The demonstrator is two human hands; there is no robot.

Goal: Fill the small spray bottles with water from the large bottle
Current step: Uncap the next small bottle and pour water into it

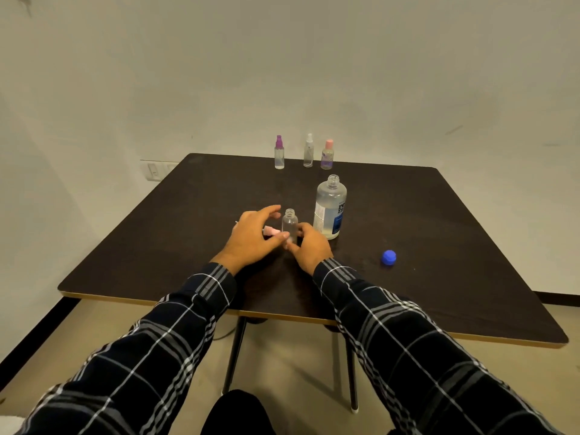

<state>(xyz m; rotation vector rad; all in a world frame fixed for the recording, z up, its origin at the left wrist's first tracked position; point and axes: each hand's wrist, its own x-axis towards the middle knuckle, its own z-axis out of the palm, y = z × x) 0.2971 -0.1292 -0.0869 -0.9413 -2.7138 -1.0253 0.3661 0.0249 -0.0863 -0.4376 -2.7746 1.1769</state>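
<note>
So I'm watching both hands working at the middle of the dark surface (439, 233) right now. The small bottle (289, 226) is standing upright with its neck open, no sprayer on it, and it's looking empty to me, though clear plastic is making that hard to call. The right hand (309, 246) is pinching it low down, fingers (293, 245) closed on the base, I'm guessing to keep it from tipping once the pouring starts. The left hand (252, 237) is sitting just beside it with its fingers spread loose, not gripping anything, and the pink sprayer top (271, 230) is lying on the surface right under those fingers, probably parked close so it's handy for screwing back on. The big bottle (329, 207) is standing just right of the small one, uncapped, partly full, so it's basically ready to go. Its blue cap (389, 257) is sitting off to the right, well out of the pouring path. Three capped spray bottles (309, 152) are lined up at the far edge, waiting or already done, can't say which. The big bottle's label is showing some dark lettering, maybe starting "re", but it's too small and curved away for me to read a brand.
</note>
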